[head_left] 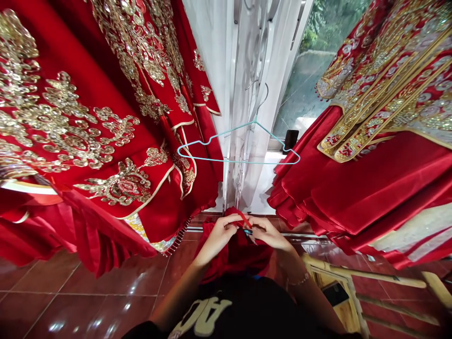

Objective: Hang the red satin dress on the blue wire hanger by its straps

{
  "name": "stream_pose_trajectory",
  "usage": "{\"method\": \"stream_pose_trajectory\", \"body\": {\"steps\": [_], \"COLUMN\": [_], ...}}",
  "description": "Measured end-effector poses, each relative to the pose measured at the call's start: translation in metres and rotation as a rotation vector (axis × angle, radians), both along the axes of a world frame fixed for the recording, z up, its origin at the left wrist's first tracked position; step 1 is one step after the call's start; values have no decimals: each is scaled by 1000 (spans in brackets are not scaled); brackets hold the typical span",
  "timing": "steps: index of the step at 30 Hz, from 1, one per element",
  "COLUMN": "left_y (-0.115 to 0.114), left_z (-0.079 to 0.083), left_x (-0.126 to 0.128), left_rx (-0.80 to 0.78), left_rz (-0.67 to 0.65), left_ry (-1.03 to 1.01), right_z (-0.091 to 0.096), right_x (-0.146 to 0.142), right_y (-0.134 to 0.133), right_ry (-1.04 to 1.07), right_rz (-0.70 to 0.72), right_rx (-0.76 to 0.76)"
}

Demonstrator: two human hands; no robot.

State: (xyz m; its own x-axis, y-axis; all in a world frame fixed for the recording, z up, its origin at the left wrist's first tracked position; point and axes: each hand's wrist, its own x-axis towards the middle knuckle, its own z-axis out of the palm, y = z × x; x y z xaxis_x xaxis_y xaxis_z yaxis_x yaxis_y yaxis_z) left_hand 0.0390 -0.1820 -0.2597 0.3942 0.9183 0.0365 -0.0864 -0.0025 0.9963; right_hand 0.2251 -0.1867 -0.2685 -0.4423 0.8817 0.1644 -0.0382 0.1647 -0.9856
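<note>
A: So, where is your red strip (244,219), and how do you grip it?

B: Between your two hands, just above the red cloth (247,254) in your lap; your left hand (223,231) pinches it from the left and your right hand (270,233) closes on it from the right; something small and blue (248,231) shows by your right fingers, too small to name.

A: Why hold it so?

B: Presumably because two facing pinches steady something thin and limp; your lap probably bears the cloth's weight, leaving your fingertips free for fine work.

A: And what crowds you?

B: Gold-embroidered red clothing (106,108) on the left and a beaded red garment (381,165) on the right; both would likely hamper a wide reach; a pale blue hanger (240,162) hangs farther off, in the middle; near right, wooden furniture (377,277) with a dark phone (335,294) beside its rail sits close to your right arm, so I judge that side the tighter.
</note>
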Motion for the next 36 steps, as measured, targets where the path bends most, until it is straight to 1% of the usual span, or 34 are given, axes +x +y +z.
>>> {"method": "stream_pose_trajectory", "body": {"steps": [1,2,4,5,6,8,10,12,14,16,19,22,24,27,29,31,33,36], "left_y": [2,4,10,14,18,26,33,39,44,47,46,38,30,13,1,-9,-17,-24], "left_z": [1,2,3,2,0,-6,-13,-17,-16,-11,-4,-3,-4,-5,-3,-2,-3,-5], "left_x": [-5,-12,-30,-41,-53,-75,-92,-101,-103,-100,-90,-79,-74,-71,-72,-75,-79,-82], "left_rx": [-3,-2,12,35,68,166,280,376,445,476,501,611,719,890,962,984,965,932], "left_rz": [-27,-58,-82,-52,4,137,259,370,469,528,620,758,808,786,757,733,716,667], "left_ry": [18,28,7,-13,-27,-16,21,30,17,-2,-61,-125,-135,-92,-64,-68,-99,-142], "right_z": [4,6,9,11,12,18,27,36,44,52,62,66,66,64,63,63,63,64], "right_x": [5,11,31,44,59,91,123,151,174,192,208,212,210,202,195,188,182,178], "right_y": [0,-1,-1,-1,-1,3,13,31,57,88,134,170,189,215,230,244,253,252], "right_ry": [74,148,238,221,159,-61,-241,-278,-202,-92,2,26,30,43,30,-3,-45,-112], "right_rz": [12,-15,-169,-265,-364,-544,-691,-806,-882,-889,-819,-728,-679,-610,-559,-500,-446,-412], "right_rx": [-37,-45,9,63,126,270,411,512,555,523,438,331,269,225,212,208,217,242]}}
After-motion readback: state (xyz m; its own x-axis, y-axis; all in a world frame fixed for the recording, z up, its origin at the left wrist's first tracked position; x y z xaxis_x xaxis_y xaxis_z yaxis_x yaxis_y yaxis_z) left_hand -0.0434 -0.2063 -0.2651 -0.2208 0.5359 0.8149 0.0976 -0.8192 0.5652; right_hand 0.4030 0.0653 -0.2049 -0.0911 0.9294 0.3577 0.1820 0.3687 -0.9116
